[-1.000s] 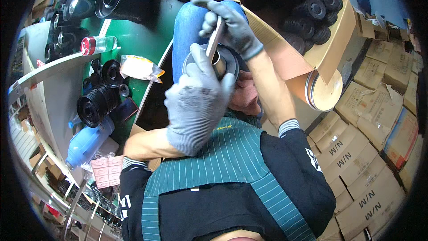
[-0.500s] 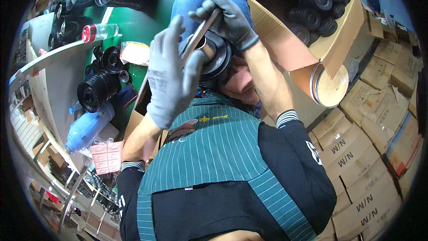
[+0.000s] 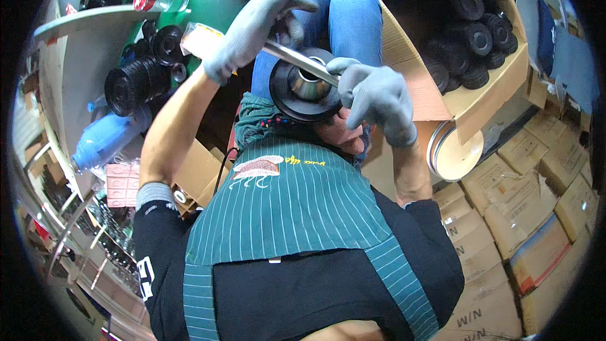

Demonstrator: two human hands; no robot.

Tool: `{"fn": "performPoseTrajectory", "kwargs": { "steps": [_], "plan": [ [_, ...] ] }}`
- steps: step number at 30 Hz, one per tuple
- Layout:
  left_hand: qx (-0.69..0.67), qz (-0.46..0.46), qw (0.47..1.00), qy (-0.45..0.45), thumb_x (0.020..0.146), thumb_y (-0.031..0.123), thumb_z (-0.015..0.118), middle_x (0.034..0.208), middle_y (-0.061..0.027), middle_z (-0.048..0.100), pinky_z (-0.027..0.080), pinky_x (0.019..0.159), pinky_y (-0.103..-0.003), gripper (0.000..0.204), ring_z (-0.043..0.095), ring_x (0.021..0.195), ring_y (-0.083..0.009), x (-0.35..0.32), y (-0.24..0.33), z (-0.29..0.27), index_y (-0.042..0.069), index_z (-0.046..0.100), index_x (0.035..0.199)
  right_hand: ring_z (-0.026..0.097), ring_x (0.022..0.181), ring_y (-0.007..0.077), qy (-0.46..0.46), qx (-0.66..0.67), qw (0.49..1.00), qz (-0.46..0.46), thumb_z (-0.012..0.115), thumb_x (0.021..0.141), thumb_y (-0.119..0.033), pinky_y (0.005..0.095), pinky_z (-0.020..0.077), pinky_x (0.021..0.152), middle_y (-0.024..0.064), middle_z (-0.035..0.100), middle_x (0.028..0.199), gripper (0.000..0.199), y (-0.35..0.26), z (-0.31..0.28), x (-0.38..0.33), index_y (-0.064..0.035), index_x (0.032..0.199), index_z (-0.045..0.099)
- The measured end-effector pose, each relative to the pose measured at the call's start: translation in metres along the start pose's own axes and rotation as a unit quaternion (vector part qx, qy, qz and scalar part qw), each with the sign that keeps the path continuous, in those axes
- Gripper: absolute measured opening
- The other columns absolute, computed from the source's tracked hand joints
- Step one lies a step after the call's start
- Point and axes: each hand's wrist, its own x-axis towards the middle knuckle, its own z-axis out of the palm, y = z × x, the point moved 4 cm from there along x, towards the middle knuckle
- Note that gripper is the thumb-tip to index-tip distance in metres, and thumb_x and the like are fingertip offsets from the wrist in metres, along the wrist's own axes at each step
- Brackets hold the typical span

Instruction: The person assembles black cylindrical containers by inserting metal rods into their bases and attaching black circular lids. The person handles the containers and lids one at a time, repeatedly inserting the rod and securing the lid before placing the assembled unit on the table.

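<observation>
Head view only, so one angle to go on. Left hand (image 3: 249, 28), grey-gloved, sits upper centre of the frame with fingers curled tight round the far end of a thin metal rod (image 3: 297, 60). Right hand (image 3: 375, 98) grips the near end, fingers wrapped shut. That rod lies across a black round disc part with a shiny metal hub (image 3: 306, 85), centre frame, above the blue-jeaned knees (image 3: 338, 16). Cardboard box of similar black parts (image 3: 473, 19) is upper right; more black parts (image 3: 136, 82) lie on the surface, upper left. My worry: the disc looks propped rather than clamped, so uneven push on the rod could let it slip off the lap.
</observation>
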Motion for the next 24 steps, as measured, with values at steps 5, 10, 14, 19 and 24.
{"fn": "performPoseTrajectory", "kwargs": {
  "steps": [5,10,14,19,24],
  "plan": [
    [0.035,0.065,0.997,-0.031,0.112,0.066,0.041,0.073,-0.0039,0.065,0.052,0.069,-0.027,0.072,0.064,0.07,-0.0134,0.023,0.003,0.0,0.007,0.082,0.12,0.064,0.077,0.0246,0.085,-0.092,0.992,0.028,0.056,0.096,-0.034,0.0541,0.0458,0.11,0.0069,0.066,0.069,0.046,-0.012,0.002,0.003,-0.003,0.071,0.079],
    [0.092,0.09,0.989,-0.066,0.113,0.063,0.039,0.065,-0.0035,0.061,0.05,0.06,-0.026,0.072,0.061,0.058,-0.0116,0.025,0.0,-0.009,0.007,0.083,0.113,0.066,0.081,0.0261,0.098,-0.136,0.985,0.032,0.055,0.097,-0.031,0.0558,0.0481,0.109,0.0084,0.066,0.068,0.044,-0.012,0.002,0.013,-0.0027,0.074,0.08],
    [0.03,0.108,0.989,-0.099,0.117,0.052,0.038,0.068,-0.006,0.067,0.05,0.061,-0.028,0.067,0.062,0.06,-0.0118,0.019,0.003,-0.006,0.006,0.084,0.106,0.067,0.081,0.0283,-0.011,-0.248,0.968,0.036,0.065,0.089,-0.019,0.0563,0.0505,0.107,0.0069,0.067,0.071,0.025,-0.026,0.022,0.013,-0.0055,0.072,0.077],
    [0.055,0.179,0.971,-0.146,0.116,0.055,0.043,0.071,-0.0077,0.069,0.052,0.058,-0.029,0.067,0.064,0.058,-0.0131,0.047,0.008,0.012,0.0,0.081,0.105,0.055,0.06,0.0204,-0.24,-0.415,0.878,-0.003,0.079,0.085,-0.032,0.0473,0.0548,0.095,0.0001,0.046,0.053,0.039,-0.033,0.075,0.03,-0.0167,0.056,0.057],
    [0.094,0.115,0.968,-0.204,0.113,0.059,0.046,0.068,-0.0053,0.07,0.055,0.062,-0.032,0.07,0.064,0.059,-0.0133,0.074,-0.015,0.015,0.004,0.081,0.089,0.057,0.061,0.0198,-0.399,-0.444,0.799,0.073,0.073,0.092,-0.037,0.0379,0.0514,0.078,-0.0006,0.051,0.052,0.047,-0.018,0.094,0.057,-0.0157,0.053,0.058]
  ]
}}
